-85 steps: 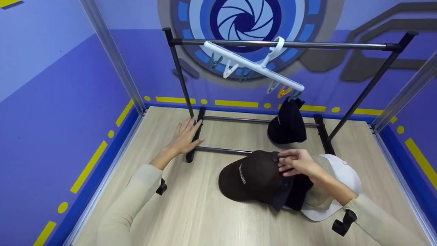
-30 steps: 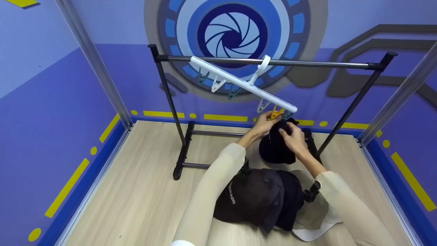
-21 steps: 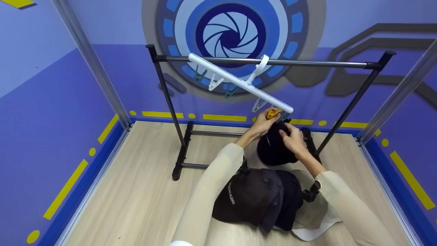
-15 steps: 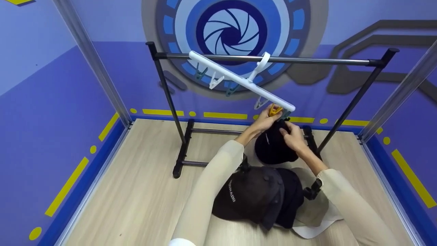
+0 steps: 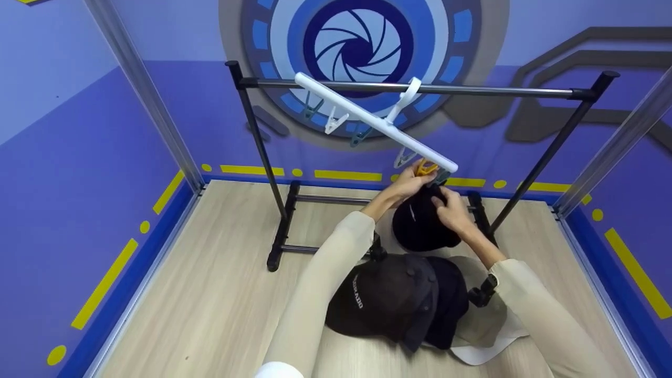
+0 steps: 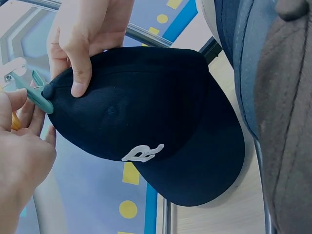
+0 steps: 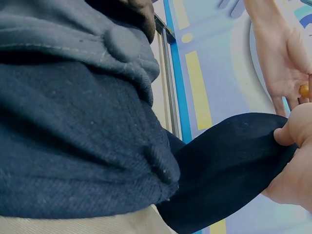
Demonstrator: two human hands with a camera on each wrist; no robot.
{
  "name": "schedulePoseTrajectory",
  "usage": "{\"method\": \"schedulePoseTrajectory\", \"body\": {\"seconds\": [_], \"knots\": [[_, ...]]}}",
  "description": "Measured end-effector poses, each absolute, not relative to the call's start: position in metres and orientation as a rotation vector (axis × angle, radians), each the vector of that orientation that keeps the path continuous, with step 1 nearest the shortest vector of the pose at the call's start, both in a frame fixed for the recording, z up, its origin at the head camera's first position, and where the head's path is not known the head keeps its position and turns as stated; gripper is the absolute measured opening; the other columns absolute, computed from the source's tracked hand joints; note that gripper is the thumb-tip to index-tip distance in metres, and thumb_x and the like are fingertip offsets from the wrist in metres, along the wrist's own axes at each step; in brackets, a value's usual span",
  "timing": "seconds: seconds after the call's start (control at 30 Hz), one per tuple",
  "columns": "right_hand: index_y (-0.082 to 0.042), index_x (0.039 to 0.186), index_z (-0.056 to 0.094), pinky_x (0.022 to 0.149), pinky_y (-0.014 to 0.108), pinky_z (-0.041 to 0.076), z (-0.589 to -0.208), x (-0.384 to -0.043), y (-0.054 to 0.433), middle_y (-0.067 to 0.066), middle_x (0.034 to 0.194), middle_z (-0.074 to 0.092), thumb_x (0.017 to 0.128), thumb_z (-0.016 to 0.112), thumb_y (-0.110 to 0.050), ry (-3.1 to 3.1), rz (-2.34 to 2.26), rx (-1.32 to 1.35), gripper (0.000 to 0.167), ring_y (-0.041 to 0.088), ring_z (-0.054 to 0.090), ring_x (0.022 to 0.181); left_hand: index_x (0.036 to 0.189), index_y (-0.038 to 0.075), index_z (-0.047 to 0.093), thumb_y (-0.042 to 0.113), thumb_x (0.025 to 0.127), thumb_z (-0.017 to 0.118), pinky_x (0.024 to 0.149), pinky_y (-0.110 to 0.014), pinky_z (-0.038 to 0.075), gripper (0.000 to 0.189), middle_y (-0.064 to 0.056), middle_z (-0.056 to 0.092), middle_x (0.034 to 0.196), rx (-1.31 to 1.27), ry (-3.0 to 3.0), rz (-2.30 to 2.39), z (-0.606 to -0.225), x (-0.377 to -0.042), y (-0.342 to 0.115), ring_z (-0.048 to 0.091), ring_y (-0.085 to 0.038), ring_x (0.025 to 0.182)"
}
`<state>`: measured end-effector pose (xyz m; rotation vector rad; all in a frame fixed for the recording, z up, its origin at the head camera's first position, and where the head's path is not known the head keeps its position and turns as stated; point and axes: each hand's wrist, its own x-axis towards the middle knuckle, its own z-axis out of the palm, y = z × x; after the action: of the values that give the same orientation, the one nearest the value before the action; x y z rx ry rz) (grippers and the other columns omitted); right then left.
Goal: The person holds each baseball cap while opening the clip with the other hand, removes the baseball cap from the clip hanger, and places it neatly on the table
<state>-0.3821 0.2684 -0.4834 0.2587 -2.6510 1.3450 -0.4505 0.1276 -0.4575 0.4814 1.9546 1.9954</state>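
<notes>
A black baseball cap (image 5: pixel 417 228) with a white emblem hangs by its crown from the end of a white clip hanger (image 5: pixel 378 123). The thumb and fingers of my right hand (image 5: pixel 454 210) pinch the crown. My left hand (image 5: pixel 403 188) has its thumb and fingers round a yellow clip (image 5: pixel 426 167), with the thumb tip overlapping a teal clip (image 6: pixel 43 102) in the left wrist view. That teal clip's jaws sit at the cap's top button. Part of the yellow clip is hidden by my left fingers.
The hanger hooks over the bar of a black clothes rack (image 5: pixel 504 92). Below my forearms lies a row of caps: a brown cap (image 5: pixel 386 299), dark ones, a khaki cap (image 5: pixel 480 315) and a white cap (image 5: pixel 483 354). More clips dangle on the hanger's left.
My left hand has moved from the rack's left post to the clips. My right hand left the brown cap and took hold of the hanging black cap, which has turned and shifted slightly left.
</notes>
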Motion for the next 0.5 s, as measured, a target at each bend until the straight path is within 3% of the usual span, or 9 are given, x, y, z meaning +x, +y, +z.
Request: {"method": "schedulePoseTrajectory", "body": {"seconds": [0.23,0.4,0.5], "knots": [[0.014,0.121,0.06,0.094,0.049,0.046,-0.4827,-0.3821,0.2691,0.032,0.118,0.065,0.103,0.046,0.002,-2.674,1.332,0.271,0.026,0.04,0.061,0.11,0.139,0.008,0.056,0.012,0.101,0.064,0.094,-0.02,0.046,0.04,-0.012,0.064,0.137,0.483,1.963,2.02,-0.4583,-0.4506,0.1275,0.06,-0.017,0.122],[0.013,0.121,0.062,0.093,0.042,0.048,-0.4826,-0.3818,0.2692,0.031,0.117,0.067,0.104,0.048,0.001,-2.69,1.337,0.268,0.026,0.037,0.062,0.109,0.113,0.006,0.057,0.005,0.098,0.066,0.088,-0.017,0.047,0.018,-0.002,0.063,0.113,0.498,1.893,2.128,-0.4592,-0.452,0.1285,0.06,-0.008,0.105],[0.013,0.116,0.064,0.085,0.032,0.047,-0.4835,-0.3815,0.2696,0.029,0.112,0.068,0.104,0.049,-0.001,-2.704,1.339,0.264,0.024,0.031,0.062,0.1,0.112,0.005,0.057,0.002,0.097,0.066,0.089,-0.017,0.049,0.018,-0.005,0.066,0.114,0.487,1.883,2.155,-0.459,-0.4524,0.1296,0.062,-0.009,0.105]]}}
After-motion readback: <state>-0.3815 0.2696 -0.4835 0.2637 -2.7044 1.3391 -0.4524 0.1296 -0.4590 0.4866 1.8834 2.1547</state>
